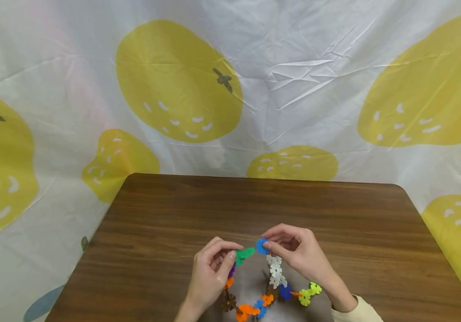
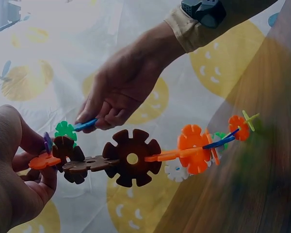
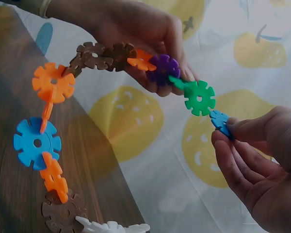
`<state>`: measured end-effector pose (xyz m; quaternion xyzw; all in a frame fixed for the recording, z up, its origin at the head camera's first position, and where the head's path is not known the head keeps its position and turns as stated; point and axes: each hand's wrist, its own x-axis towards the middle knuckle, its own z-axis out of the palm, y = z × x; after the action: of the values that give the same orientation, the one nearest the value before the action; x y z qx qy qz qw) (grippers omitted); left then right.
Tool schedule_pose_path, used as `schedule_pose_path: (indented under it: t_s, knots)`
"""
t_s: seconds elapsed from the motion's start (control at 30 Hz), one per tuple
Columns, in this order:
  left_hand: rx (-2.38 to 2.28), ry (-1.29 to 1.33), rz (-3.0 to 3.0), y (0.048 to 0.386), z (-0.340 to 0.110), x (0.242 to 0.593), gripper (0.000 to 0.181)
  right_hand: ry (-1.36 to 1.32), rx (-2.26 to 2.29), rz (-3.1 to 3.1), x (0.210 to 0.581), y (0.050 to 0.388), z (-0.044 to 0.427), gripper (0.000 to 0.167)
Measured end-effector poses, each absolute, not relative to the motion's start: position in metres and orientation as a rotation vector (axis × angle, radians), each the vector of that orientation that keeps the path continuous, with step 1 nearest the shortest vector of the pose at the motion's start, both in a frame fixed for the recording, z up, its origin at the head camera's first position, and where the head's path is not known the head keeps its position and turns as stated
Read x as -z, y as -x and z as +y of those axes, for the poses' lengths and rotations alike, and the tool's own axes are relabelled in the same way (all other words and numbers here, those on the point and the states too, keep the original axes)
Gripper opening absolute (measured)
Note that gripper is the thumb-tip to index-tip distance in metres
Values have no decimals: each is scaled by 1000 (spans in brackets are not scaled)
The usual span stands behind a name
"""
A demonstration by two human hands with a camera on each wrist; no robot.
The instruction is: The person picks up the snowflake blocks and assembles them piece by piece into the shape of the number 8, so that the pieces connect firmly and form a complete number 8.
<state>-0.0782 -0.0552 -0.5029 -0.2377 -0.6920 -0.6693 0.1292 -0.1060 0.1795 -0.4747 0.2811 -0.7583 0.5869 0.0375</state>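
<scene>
My left hand (image 1: 208,270) pinches one end of a linked chain of notched plastic discs, close to green discs (image 1: 245,253) and a purple disc (image 3: 161,73). Between the thumb and fingers of my right hand (image 1: 305,252) is a light blue disc (image 3: 219,122). Its edge lies very close to the outer green disc (image 3: 207,104) in the right wrist view; whether they touch I cannot tell. From the left hand the chain curves through orange, brown (image 2: 119,155) and blue discs to white discs (image 1: 275,271) beneath my right hand.
A dark wood-grain table (image 1: 166,210) lies under the hands. Beyond the white discs, the chain has a dark blue disc (image 1: 285,292) and yellow-green discs (image 1: 305,297) towards the right. A white curtain (image 1: 275,120) printed with yellow fruit hangs behind the table.
</scene>
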Motion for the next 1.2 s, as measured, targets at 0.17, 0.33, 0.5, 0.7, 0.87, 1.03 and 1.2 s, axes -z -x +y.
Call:
schedule_pose_path:
  t_s: [0.17, 0.33, 0.5, 0.7, 0.87, 1.03, 1.2]
  knots:
    - [1951, 712, -2006, 78, -55, 502, 12, -857, -1832, -2313, 476, 105, 175, 15]
    - [1951, 708, -1997, 77, -56, 502, 11, -866, -1861, -2265, 478, 103, 169, 15]
    - [1898, 685, -1957, 76, -55, 502, 14, -831, -1919, -2183, 482, 100, 162, 13]
    - [1818, 688, -1951, 74, -52, 504, 19, -788, -1963, -2098, 486, 95, 154, 12]
    - [1857, 624, -1978, 73, -50, 508, 20, -772, -1941, -2112, 488, 94, 151, 13]
    - [1903, 559, -1990, 76, -49, 508, 15, -657, -1706, -2242, 492, 97, 158, 22]
    - [1905, 488, -1999, 77, -48, 506, 17, -320, -1206, -2449, 509, 100, 173, 17]
